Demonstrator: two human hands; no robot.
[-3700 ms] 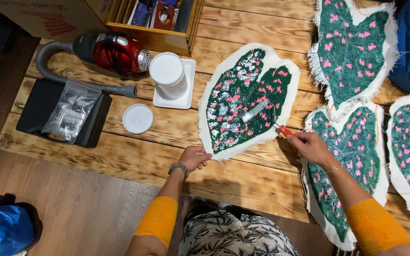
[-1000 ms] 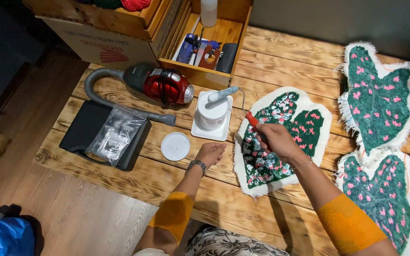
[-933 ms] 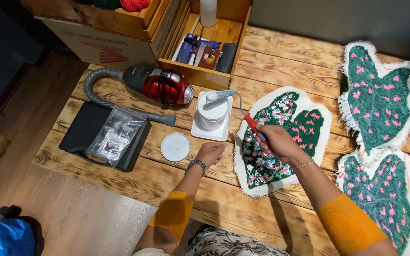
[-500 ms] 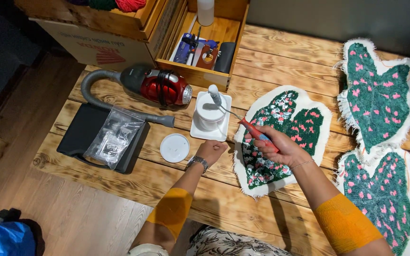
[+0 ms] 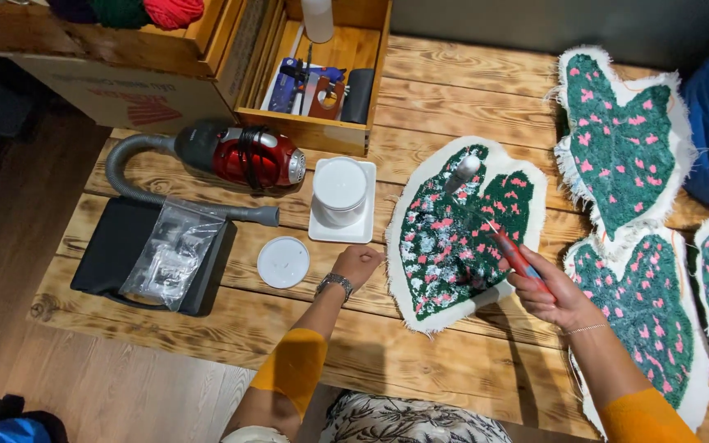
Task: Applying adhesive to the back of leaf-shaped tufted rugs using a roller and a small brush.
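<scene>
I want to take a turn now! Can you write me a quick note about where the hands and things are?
Right hand: grip closed on a red-handled brush, its white-loaded tip over the green-and-pink heart-shaped tufted rug piece.
Left hand: fist resting by that piece's left edge, holding nothing.
White tub stands open on a white square tray; its round white lid lies beside.
Done: white smeared on the piece's left half.
Left: the right half looks bare.

right hand (image 5: pixel 553 294) drawn back right, brush (image 5: pixel 486 215) tip moved from tub (image 5: pixel 339 192) onto rug (image 5: pixel 459 230)
</scene>
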